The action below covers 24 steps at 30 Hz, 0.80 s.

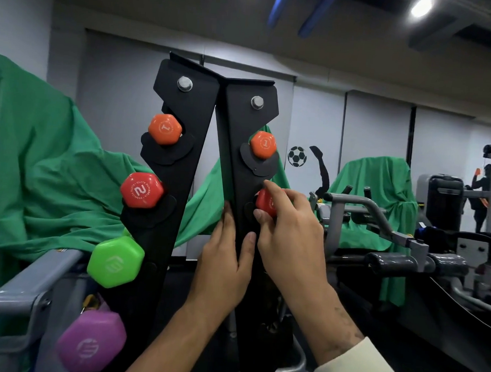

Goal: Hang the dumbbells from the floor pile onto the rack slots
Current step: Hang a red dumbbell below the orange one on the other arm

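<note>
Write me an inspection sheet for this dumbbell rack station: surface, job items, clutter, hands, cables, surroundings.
Surface: floor and floor pile not in view; nothing seen.
Job's things: black rack upright, two plates meeting at the top. Left plate holds orange dumbbell marked 1, red dumbbell marked 2, green dumbbell and purple dumbbell. Right plate holds a second orange dumbbell; a second red dumbbell sits at the slot below.
Clutter: green cloth draped behind the rack.
Hands: left hand grips the right plate's edge; right hand has its grip round the second red dumbbell.
Cables: nothing seen.
Surroundings: gym machines at right, football sticker on wall.
</note>
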Motion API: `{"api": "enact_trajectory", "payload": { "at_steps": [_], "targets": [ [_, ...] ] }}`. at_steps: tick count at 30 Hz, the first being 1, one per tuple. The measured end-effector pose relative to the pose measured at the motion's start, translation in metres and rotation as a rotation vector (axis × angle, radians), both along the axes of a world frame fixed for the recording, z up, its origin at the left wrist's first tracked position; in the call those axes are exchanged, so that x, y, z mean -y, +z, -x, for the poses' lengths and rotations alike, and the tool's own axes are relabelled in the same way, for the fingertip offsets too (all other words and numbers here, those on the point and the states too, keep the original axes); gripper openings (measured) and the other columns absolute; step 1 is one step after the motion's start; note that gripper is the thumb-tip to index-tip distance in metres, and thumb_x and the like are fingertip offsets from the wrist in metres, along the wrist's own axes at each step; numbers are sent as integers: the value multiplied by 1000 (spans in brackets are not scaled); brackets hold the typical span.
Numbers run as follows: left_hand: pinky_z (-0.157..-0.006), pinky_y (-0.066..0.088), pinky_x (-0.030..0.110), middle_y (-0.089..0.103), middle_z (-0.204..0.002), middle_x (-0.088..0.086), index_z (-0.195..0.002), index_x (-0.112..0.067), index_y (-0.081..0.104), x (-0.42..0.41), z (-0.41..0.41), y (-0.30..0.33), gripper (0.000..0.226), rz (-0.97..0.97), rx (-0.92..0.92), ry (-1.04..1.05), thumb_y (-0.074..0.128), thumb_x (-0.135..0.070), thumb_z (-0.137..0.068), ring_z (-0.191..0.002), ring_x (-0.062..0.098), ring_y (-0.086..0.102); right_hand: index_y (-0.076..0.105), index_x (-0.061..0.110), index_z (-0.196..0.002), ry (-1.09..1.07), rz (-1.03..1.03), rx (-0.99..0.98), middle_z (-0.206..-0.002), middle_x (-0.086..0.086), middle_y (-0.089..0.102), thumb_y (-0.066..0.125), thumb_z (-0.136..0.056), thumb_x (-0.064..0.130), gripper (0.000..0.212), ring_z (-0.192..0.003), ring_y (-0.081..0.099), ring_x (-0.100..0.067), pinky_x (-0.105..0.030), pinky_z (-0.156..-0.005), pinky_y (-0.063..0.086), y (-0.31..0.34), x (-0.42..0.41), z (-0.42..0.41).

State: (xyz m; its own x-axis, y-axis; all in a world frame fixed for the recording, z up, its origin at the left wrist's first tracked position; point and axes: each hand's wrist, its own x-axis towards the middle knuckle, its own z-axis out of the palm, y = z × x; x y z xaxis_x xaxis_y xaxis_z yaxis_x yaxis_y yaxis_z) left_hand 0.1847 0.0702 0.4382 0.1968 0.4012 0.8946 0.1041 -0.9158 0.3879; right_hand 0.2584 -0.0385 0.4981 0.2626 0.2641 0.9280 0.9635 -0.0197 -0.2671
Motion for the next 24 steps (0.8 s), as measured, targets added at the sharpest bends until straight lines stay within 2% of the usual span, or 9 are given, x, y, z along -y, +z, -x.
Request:
{"api": "enact_trajectory", "payload": {
  "at_steps": [4, 10, 13, 15, 19, 24],
  "targets": [
    [-122, 30, 28, 37, -165, 3, -163, -11, 24, 3, 4, 3, 75, 7, -21, -4, 37, -51, -102, -151, 11, 34, 55, 32, -147, -16, -10, -7, -134, -1, 60, 68, -98, 29, 51, -110, 65, -27, -38, -92, 51, 1, -1, 4],
    [-111, 48, 40, 58, -147, 0, -159, -21, 35, 1, 20, 19, 72, 32, -74, 42, 43, -59, -98, -137, 15, 53, 53, 39, -136, -17, 92, 17, -121, 1, 60, 68, -95, 37, 44, -104, 64, -30, -42, -88, 52, 13, 8, 0],
    [-106, 51, 41, 64, -138, 1, -157, -27, 36, 4, 23, 28, 65, 74, -117, 53, 52, -52, -98, -129, 18, 60, 53, 43, -134, -63, 142, 17, -119, 2, 57, 68, -93, 44, 44, -103, 64, -32, -44, -88, 52, 21, 12, -1],
    [-102, 53, 41, 67, -132, 3, -157, -30, 35, 7, 25, 32, 64, 112, -149, 71, 57, -47, -99, -120, 21, 64, 56, 40, -134, -60, 102, 18, -115, 2, 55, 71, -93, 41, 44, -98, 64, -32, -42, -85, 51, 18, 10, 1],
    [-102, 52, 40, 67, -132, 6, -158, -27, 34, 12, 24, 33, 64, 143, -156, 70, 58, -42, -100, -122, 23, 63, 61, 33, -138, -44, -1, 31, -117, 0, 56, 74, -93, 31, 47, -96, 65, -27, -38, -79, 50, 7, 0, 2],
    [-106, 50, 45, 62, -141, 10, -160, -26, 29, 9, 22, 31, 68, 159, -180, 69, 56, -45, -100, -126, 28, 62, 62, 29, -139, -29, -15, 36, -119, -2, 57, 76, -91, 28, 49, -96, 65, -28, -36, -79, 49, 5, 0, 1]
  ]
}}
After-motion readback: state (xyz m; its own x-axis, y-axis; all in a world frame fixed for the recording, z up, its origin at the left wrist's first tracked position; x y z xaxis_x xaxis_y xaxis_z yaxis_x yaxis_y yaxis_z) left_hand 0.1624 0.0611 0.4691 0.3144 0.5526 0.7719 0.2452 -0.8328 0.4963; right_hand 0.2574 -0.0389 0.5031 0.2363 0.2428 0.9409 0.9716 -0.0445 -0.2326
